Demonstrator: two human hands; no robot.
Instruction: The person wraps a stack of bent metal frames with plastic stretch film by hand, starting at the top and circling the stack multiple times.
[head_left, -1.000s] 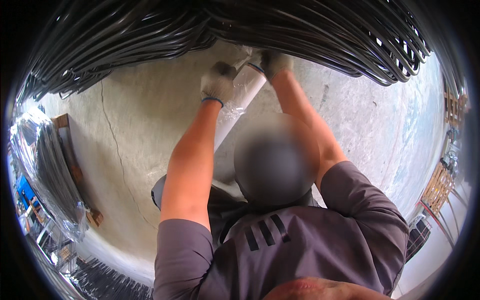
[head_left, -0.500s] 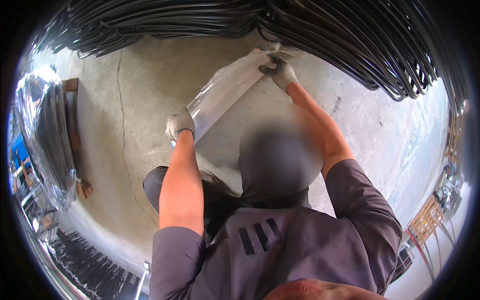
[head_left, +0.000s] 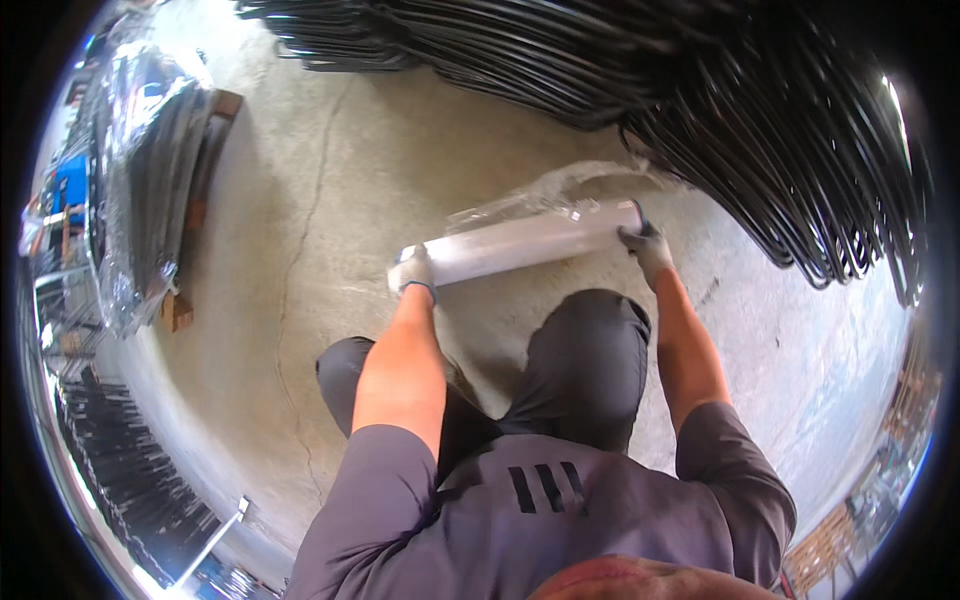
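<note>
I hold a long roll of clear stretch film (head_left: pixel 520 243) level in front of me, low over the concrete floor. My left hand (head_left: pixel 413 272), in a grey glove, grips the roll's left end. My right hand (head_left: pixel 645 243), in a dark glove, grips its right end. A loose sheet of film (head_left: pixel 560 190) trails from the roll up toward a big stack of bent black metal tubes (head_left: pixel 700 90) at the top and right. My knees in dark trousers (head_left: pixel 585 350) show under the roll.
A second bundle of black metal parts wrapped in clear film (head_left: pixel 150 170) stands on a wooden pallet (head_left: pixel 190 250) at the left. More black metal pieces (head_left: pixel 130 480) lie at the lower left. The concrete floor (head_left: pixel 300 250) has a long crack.
Both hands have come down from the tube stack with the roll. The roll has swung from slanted to nearly level, and the view has tilted down toward the floor.
</note>
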